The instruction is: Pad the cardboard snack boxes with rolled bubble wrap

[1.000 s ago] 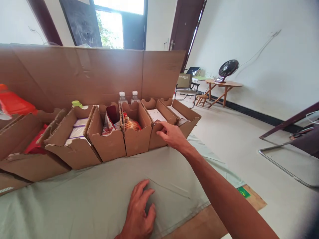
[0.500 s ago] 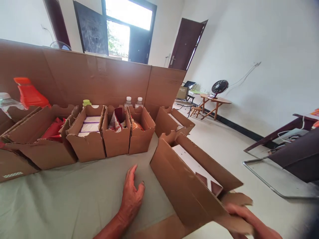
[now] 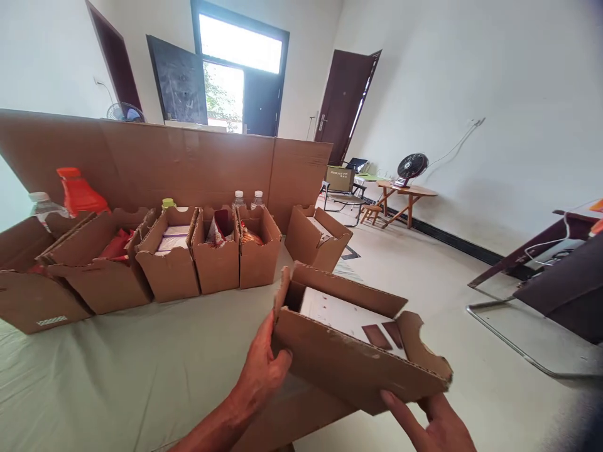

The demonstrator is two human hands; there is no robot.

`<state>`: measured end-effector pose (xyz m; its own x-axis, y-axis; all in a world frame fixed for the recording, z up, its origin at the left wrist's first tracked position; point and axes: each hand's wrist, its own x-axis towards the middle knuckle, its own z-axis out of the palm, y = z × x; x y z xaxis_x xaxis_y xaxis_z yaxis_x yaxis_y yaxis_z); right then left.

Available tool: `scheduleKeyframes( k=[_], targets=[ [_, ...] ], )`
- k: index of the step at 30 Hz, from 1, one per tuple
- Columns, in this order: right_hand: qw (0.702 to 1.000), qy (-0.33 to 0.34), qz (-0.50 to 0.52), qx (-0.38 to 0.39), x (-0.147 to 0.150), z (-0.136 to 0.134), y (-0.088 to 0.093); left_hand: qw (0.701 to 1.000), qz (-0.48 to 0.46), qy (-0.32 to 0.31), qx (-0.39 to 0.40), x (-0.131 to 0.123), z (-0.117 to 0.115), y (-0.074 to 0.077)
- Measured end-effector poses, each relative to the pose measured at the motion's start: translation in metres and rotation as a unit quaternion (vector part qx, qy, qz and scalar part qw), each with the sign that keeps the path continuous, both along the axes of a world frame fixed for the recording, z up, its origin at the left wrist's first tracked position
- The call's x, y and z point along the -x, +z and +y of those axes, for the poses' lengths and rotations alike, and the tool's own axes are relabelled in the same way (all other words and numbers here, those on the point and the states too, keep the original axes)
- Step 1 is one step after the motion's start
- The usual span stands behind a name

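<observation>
I hold an open cardboard box [image 3: 348, 367] in front of me, over the table's near right corner. My left hand [image 3: 259, 370] grips its left end, thumb on the front wall. My right hand [image 3: 431, 424] supports the box from below at its right end, fingers stretched under it. Inside lies a white flat item [image 3: 339, 314] with dark red patches. A row of similar cardboard boxes [image 3: 214, 257] stands on the table with the green-grey cloth [image 3: 117, 364], filled with packets and white packs.
A single box [image 3: 315, 238] stands at the row's right end. Tall cardboard sheet [image 3: 188, 163] behind the row. Water bottles [image 3: 245, 199] and an orange bottle [image 3: 78, 191] stand behind the boxes. A small wooden table with a fan [image 3: 409, 182] stands by the right wall.
The box has come out of the row towards me and turned crosswise. My left hand rose from the cloth onto its left end. My right hand shifted under its right end.
</observation>
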<state>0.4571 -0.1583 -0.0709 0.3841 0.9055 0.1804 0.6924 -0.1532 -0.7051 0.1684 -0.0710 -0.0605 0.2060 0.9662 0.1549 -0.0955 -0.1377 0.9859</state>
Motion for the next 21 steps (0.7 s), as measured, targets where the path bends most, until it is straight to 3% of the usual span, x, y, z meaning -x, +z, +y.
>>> scheduleKeyframes(
  k=[4,7,12,17,21],
  targets=[
    [0.988,0.139,0.046,-0.046,0.063,0.048,0.017,0.991,0.025,0.131,0.021,0.053,0.001,-0.016],
    [0.967,0.23,0.09,-0.07,0.108,0.093,0.025,0.975,0.063,0.211,0.009,0.096,0.012,-0.018],
    [0.956,0.241,0.125,-0.11,0.15,0.155,0.02,0.967,0.084,0.237,-0.025,0.126,0.041,-0.017],
    [0.964,0.213,0.137,-0.087,0.146,0.166,-0.019,0.967,0.09,0.236,-0.033,0.122,0.049,-0.034],
    [0.974,0.215,0.038,-0.054,0.121,0.151,-0.067,0.953,0.136,0.27,-0.016,0.138,0.018,-0.043]
  ],
)
